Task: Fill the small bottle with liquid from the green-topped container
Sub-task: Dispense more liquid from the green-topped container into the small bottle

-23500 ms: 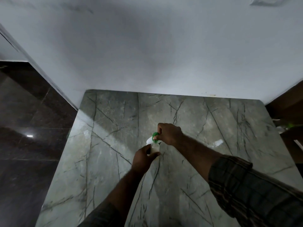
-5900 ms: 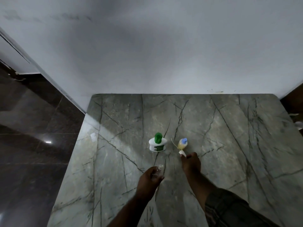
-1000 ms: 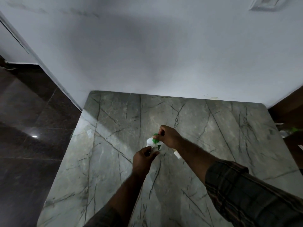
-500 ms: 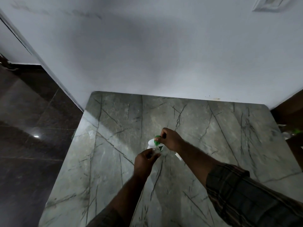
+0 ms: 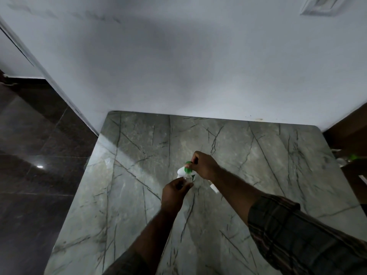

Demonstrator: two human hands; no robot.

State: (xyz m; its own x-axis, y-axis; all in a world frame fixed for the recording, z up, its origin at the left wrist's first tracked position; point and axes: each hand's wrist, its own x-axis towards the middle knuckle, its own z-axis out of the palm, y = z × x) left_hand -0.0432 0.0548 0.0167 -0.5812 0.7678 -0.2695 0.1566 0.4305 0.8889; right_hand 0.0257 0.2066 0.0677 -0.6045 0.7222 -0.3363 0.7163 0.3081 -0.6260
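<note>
Stone slab (image 5: 258,155): grey-green with dark veins, set against a white wall (image 5: 178,66), with dark glossy floor (image 5: 39,175) along its left side. Container (image 5: 180,172): white body, green top (image 5: 188,169), near the middle of the slab; whether it rests on the stone or is lifted clear cannot be told. Right hand (image 5: 204,165): comes in from the near right and grips the container from the right side, fingers curled, thumb and fingertips closed on the green top. Small bottle (image 5: 187,177): clear, mostly hidden, its mouth directly under the green top and just in front of the white body; its fill level is not readable in the dim light. Left hand (image 5: 174,192): comes in from the near side, fingers curled up around the small bottle, pinching it between thumb and fingertips. Sleeve (image 5: 297,235): dark plaid, on the right forearm, pushed back from the wrist. Small white piece (image 5: 214,187): lies on the slab just beside the right forearm, near the container; too small to identify. Wall plate (image 5: 319,4): pale, at the far right top of the wall.
</note>
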